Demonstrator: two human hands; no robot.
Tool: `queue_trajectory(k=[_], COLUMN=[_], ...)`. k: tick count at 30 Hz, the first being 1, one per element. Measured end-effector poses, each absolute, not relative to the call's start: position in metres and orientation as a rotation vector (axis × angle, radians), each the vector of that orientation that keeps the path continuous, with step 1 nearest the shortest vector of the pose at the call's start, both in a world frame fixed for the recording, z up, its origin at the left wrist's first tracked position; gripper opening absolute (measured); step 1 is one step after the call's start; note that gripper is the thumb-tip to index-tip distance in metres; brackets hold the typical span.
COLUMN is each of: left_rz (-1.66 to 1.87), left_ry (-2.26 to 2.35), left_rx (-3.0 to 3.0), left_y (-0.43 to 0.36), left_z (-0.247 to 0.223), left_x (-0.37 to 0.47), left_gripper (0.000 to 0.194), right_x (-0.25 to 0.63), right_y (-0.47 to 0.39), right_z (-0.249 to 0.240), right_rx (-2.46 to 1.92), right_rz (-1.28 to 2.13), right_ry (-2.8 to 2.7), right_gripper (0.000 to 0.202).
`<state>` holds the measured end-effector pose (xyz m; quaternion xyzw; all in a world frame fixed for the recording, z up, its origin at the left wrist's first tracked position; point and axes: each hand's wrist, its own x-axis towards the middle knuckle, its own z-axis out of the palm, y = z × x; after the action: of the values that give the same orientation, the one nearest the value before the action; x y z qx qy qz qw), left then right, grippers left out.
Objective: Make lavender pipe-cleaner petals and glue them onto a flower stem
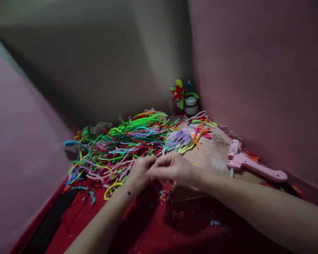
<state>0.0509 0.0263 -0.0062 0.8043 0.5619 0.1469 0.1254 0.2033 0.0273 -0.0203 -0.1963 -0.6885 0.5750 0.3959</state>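
Note:
My left hand (141,172) and my right hand (172,167) meet at the near edge of a big heap of coloured pipe cleaners (116,143). The fingers of both are closed and pressed together, fingertips almost touching. Whatever they pinch, if anything, is too small or hidden to make out. Just beyond my right hand lies a bundle of purple pipe-cleaner loops (180,138), with yellow-green loops (187,145) beside it. A yellow pipe-cleaner curl (111,190) rests next to my left wrist.
A pink hot glue gun (255,166) lies on the board (210,151) at right. Behind stand a red pipe-cleaner flower (177,92) and a white-lidded jar (191,106). Orange and pink pieces (201,133) lie nearby. Red cloth (148,225) covers the front; pink and grey walls enclose the space.

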Motion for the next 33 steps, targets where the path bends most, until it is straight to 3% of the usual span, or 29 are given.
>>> queue_trajectory(k=[2,4,8,11,14,22,27,33], left_rz=[0.466,0.532,0.713,0.799,0.570,0.463,0.471,0.471], left_ry=[1.650,1.681,1.773,1.897,2.098,2.106,2.089,2.084], left_rx=[2.346,2.366,2.441,2.537,2.749,2.821,2.833,2.822], left_y=[0.021,0.022,0.045,0.070,0.086,0.081,0.079,0.075], left_z=[-0.009,-0.011,-0.009,-0.018,-0.040,-0.064,-0.064,-0.063], left_x=[0.044,0.036,0.013,-0.008,-0.025,-0.035,-0.037,-0.034], left_gripper=[0.026,0.026,0.027,0.040,0.048,0.048,0.047,0.044], right_x=[0.213,0.226,0.249,0.251,0.238,0.156,0.114,0.096], right_y=[0.035,0.045,0.059,0.067,0.075,0.129,0.161,0.177], right_z=[-0.005,0.008,0.023,0.024,0.023,0.029,0.021,0.009], right_rx=[-0.375,-0.282,-0.245,-0.376,-0.600,-1.041,-1.258,-1.420], right_rz=[1.832,1.984,1.989,1.929,1.877,1.161,0.295,0.198], right_ry=[-1.363,-1.060,-0.715,-0.748,-0.980,-1.812,-2.332,-2.454], right_gripper=[0.017,0.014,0.014,0.015,0.012,0.014,0.026,0.025])
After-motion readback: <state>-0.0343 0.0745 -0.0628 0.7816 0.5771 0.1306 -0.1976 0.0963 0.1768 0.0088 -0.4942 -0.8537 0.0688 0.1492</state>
